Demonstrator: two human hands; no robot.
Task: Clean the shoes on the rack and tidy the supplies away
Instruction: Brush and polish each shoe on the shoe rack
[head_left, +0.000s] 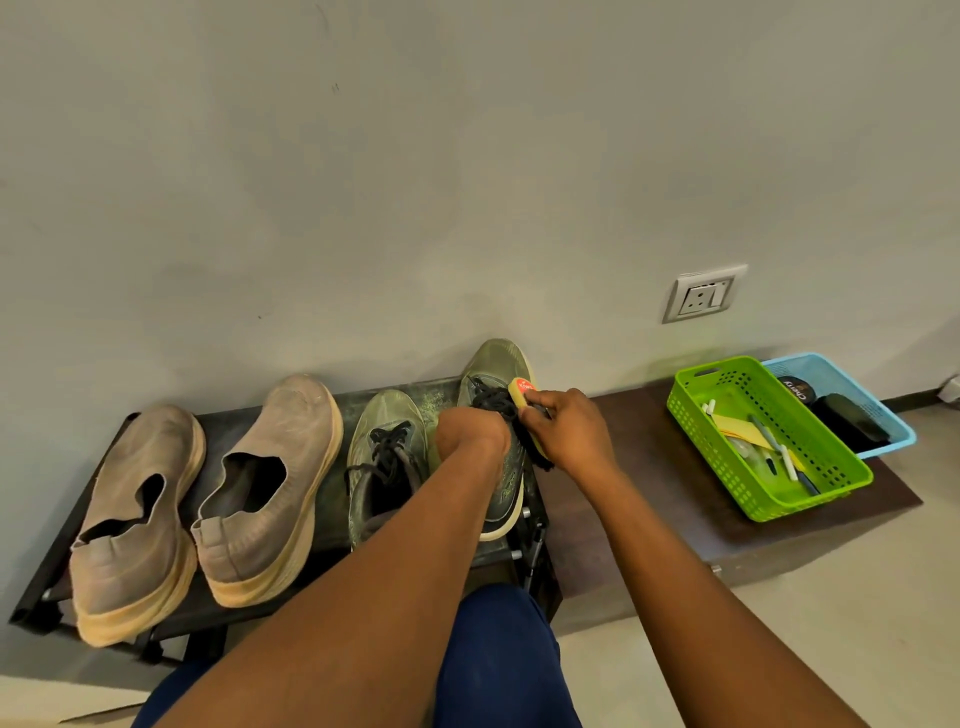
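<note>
On shoe (496, 415), brush-gripping right hand (569, 434)

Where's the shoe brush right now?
In the head view, the shoe brush is in the right hand, against the laces of the rightmost green sneaker, left of the green basket.
</note>
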